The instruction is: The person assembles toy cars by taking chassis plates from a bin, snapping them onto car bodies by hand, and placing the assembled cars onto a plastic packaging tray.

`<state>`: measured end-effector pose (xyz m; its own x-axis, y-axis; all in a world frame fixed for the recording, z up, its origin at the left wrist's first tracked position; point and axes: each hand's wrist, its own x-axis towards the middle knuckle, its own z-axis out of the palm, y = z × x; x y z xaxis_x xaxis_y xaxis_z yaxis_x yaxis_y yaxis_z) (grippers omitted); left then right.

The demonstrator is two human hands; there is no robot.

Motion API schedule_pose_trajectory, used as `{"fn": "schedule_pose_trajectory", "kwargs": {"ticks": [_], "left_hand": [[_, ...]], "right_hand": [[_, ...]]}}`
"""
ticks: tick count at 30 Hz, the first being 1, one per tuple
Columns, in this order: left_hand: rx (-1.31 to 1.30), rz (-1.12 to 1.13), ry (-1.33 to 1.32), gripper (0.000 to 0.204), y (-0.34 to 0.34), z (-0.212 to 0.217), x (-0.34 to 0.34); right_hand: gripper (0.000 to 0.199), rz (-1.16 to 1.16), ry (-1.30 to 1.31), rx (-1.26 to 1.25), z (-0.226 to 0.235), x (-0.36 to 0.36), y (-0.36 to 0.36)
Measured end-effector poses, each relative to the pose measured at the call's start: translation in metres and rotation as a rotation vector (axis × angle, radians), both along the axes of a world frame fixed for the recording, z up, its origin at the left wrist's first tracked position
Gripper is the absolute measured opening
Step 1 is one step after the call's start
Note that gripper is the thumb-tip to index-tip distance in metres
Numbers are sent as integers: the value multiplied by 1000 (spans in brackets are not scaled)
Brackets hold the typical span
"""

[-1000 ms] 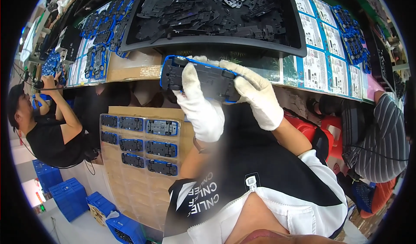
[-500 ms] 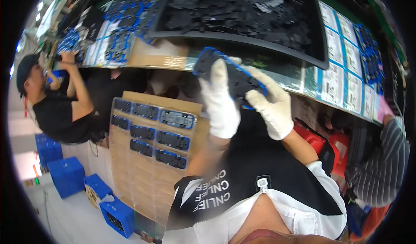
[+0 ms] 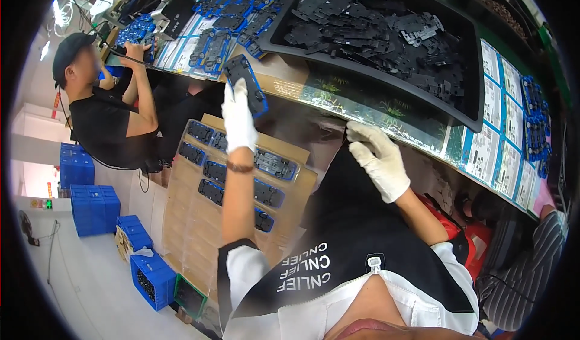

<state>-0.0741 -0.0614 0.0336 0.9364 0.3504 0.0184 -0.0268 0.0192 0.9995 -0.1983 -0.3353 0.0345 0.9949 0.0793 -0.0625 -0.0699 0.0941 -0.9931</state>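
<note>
My left hand, in a white glove, is reached out to the left over the table's front edge. It grips a toy car with a blue rim and a black underside that faces up; the thumb lies on that underside. My right hand, gloved too, hovers before the table edge with bent fingers apart and nothing in it. Beyond it stands a large black tray heaped with black chassis plates. One paler grey plate lies on the heap.
Below my left forearm, a brown cardboard sheet carries several blue-edged cars in rows. More cars lie at the far left and right of the table. A co-worker works at left; blue crates stand on the floor.
My left hand has carried the toy car to the left, away from my right hand. The right hand has let go of it. The whole view has shifted a little.
</note>
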Motion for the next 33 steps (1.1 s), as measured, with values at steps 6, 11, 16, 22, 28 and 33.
{"fn": "schedule_pose_trajectory", "kwargs": {"ticks": [6,11,16,22,28,33], "left_hand": [[164,16,90,40,57,-16,67],[721,62,42,47,98,-39,98],[1263,284,45,43,68,-9,83],[1890,254,-250,47,49,-6,77],[1925,445,-264,50,70,-14,97],[1818,383,-136,54,89,-20,117]], "right_hand": [[29,-29,42,70,-15,-8,-14],[22,-14,59,27,-16,-6,-13],[27,18,105,-35,-27,-5,-22],[27,39,141,-63,-34,-3,-26],[24,15,113,-97,-37,-4,-30],[23,-68,161,-54,-45,-9,-44]]}}
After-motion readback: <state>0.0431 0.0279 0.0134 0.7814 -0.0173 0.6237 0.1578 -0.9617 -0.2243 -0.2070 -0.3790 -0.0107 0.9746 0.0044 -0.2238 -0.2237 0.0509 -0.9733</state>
